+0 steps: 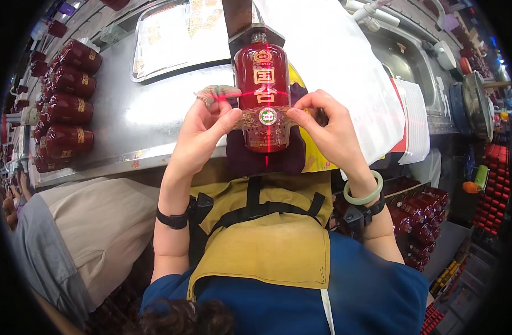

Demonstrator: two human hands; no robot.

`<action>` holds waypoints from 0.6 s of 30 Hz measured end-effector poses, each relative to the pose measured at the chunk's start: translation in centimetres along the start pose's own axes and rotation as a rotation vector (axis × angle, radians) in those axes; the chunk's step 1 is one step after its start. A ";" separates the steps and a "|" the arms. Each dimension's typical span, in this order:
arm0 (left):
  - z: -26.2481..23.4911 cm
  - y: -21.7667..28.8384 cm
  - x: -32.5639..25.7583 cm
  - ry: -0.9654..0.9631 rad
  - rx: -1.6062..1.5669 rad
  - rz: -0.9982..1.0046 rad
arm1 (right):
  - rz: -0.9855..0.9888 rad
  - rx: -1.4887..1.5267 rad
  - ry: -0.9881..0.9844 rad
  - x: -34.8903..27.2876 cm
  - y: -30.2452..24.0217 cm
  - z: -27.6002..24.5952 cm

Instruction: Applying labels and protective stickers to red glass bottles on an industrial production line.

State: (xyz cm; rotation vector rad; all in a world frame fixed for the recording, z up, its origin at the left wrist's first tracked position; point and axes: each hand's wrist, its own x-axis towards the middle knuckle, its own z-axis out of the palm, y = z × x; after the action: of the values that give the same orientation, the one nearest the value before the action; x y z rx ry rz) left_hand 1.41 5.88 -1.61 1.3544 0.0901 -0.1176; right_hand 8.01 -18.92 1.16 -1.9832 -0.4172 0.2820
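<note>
A dark red glass bottle with gold lettering lies on its back in front of me, its neck pointing away into a metal holder. Across its lower half stretches a thin gold-patterned decal strip with a round green-and-white emblem in the middle. My left hand pinches the strip's left end between thumb and fingers; a greyish cloth cover sits on one fingertip. At the other end, my right hand pinches the strip. Red laser lines cross the bottle and my left fingers. Dark cloth lies under the bottle.
Several red bottles stand at the left on the metal bench. A tray of decal sheets is at the far left, white sheets at right. Beyond are a sink and a pan. Someone's light-coloured clothing is close on my left.
</note>
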 end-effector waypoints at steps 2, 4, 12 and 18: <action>-0.1 -0.8 0.2 -0.019 -0.042 0.008 | 0.001 -0.003 0.017 0.0 0.4 0.3; 0.5 -1.4 0.1 0.074 -0.118 -0.019 | 0.015 0.016 0.019 0.0 0.6 0.5; 1.0 -1.6 -0.6 0.133 -0.449 -0.060 | 0.026 0.046 -0.001 0.1 1.3 0.5; 1.1 -2.4 -0.6 0.161 -0.248 -0.018 | 0.085 0.210 -0.080 0.1 2.2 0.4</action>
State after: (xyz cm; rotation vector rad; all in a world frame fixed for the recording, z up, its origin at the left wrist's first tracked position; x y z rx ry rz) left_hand 0.48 4.36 -3.64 1.1134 0.2451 -0.0116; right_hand 8.34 -19.45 -1.02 -1.7899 -0.3405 0.4426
